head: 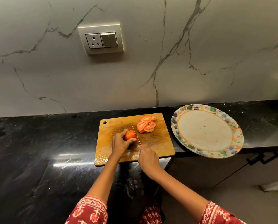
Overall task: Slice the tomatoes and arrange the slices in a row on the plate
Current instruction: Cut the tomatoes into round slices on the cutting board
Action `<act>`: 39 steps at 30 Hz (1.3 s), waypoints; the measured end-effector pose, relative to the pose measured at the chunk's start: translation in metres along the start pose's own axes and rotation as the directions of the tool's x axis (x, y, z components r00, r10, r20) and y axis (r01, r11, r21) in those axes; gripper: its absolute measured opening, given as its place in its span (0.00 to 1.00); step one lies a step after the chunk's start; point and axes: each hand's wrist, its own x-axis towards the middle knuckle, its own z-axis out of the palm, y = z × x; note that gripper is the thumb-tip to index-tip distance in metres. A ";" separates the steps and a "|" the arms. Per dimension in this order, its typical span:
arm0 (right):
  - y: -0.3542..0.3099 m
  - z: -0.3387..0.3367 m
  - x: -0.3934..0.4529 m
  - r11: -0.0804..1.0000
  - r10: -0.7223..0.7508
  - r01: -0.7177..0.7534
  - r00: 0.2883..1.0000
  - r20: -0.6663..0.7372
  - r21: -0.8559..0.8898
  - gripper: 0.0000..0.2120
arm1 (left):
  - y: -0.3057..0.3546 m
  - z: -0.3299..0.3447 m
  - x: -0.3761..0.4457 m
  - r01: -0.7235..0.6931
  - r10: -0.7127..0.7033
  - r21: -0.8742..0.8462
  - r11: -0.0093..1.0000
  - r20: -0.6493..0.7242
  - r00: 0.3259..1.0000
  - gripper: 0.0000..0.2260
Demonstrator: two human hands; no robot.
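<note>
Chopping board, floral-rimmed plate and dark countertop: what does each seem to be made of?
The tan rectangular chopping board looks like wood: visible grain, knife scoring, a hanging hole. The round floral-rimmed plate has a matt face, perhaps melamine or ceramic; unclear. The black countertop looks like polished stone: speckled, with bright reflections.

Right of the cutting board (161, 147), bare black counter (172, 126) separates it from the plate (206, 109); the board's right half lies open below the slice pile (146, 124), while the knife (136, 135) crosses its middle
</note>
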 end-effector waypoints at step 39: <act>0.007 0.012 0.018 0.999 -0.012 0.010 0.998 0.056 0.036 0.12 | 0.002 0.003 -0.008 -0.003 0.003 0.027 1.000 -0.005 1.000 0.26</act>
